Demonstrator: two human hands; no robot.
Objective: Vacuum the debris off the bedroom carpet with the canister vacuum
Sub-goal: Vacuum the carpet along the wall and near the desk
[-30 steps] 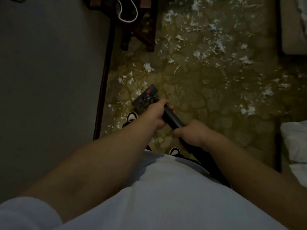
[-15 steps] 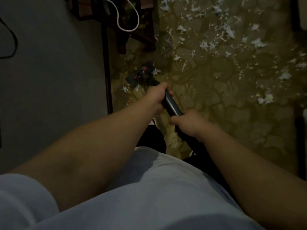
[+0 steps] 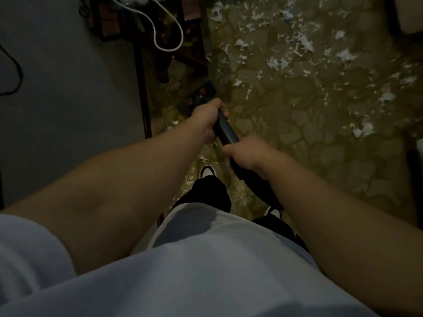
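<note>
Both of my hands grip the black vacuum wand (image 3: 225, 131). My left hand (image 3: 207, 116) holds it further down, close to the floor head, and my right hand (image 3: 248, 154) holds it nearer my body. The dark floor head (image 3: 199, 96), with red marks on top, rests on the patterned olive carpet (image 3: 309, 138) beside the wall. White shredded debris (image 3: 274, 62) lies scattered over the carpet ahead and to the right, with a few bits by my feet. The canister itself is out of view.
A grey wall (image 3: 68, 88) with a dark skirting strip (image 3: 143, 88) runs along the left. Dark wooden furniture legs (image 3: 183, 42) stand ahead with a white cable (image 3: 169, 45) looped over them. My shoes (image 3: 207, 171) stand on the carpet below the wand.
The floor head has slid forward along the wall toward the furniture legs, and the debris that lay near it one second ago has mostly gone. My view has shifted forward.
</note>
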